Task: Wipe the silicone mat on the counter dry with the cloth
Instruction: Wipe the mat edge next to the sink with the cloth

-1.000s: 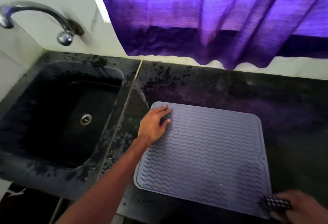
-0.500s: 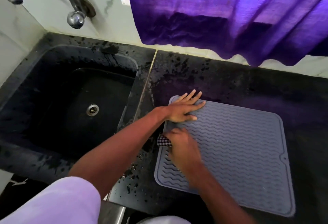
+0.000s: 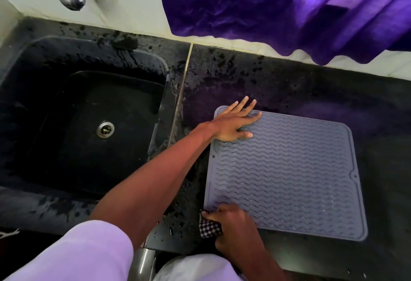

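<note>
The grey silicone mat (image 3: 289, 169) is lying flat on the black desk (image 3: 333, 93), just right of the sink (image 3: 55, 187). The left hand (image 3: 233, 125) is pressing down on the mat's far-left corner, fingers straight and spread. The right hand (image 3: 233, 225) is bunching the checked cloth (image 3: 210, 228) in curled fingers at the near-left corner.

The cloth is straddling the mat's edge, so it may be soaking up splashes from the wet desk. Glints between the wavy ridges, likely droplets, may be getting skipped.

The sink is showing its drain (image 3: 105, 128) and wet streaks.

Wet black counter (image 3: 278, 85), grey mat (image 3: 289, 169) flat on it
</note>
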